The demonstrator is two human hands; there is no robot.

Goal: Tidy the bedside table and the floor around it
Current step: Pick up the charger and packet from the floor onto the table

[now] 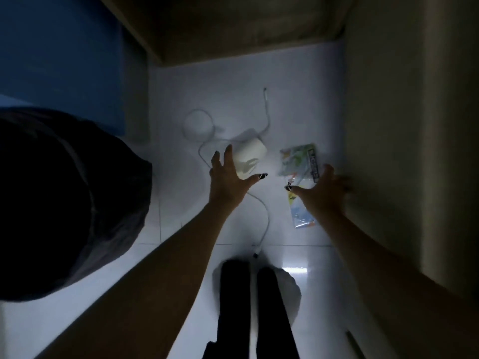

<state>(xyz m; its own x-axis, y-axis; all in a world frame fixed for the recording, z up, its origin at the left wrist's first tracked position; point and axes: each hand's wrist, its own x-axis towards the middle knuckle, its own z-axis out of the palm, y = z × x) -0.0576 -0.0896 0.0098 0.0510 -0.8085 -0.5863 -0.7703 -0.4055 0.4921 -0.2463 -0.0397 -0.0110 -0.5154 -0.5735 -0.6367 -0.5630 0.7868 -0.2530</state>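
Both hands reach down over the pale tiled floor (197,81) with fingers spread wide, holding nothing. Just beyond the fingers of the left hand (228,174) lies a white cup (250,158) on its side, with a thin white cable (207,130) looping behind it and running back between the two arms. Under the fingertips of the right hand (324,186) lie two colourful plastic packets (300,159); whether it touches them I cannot tell.
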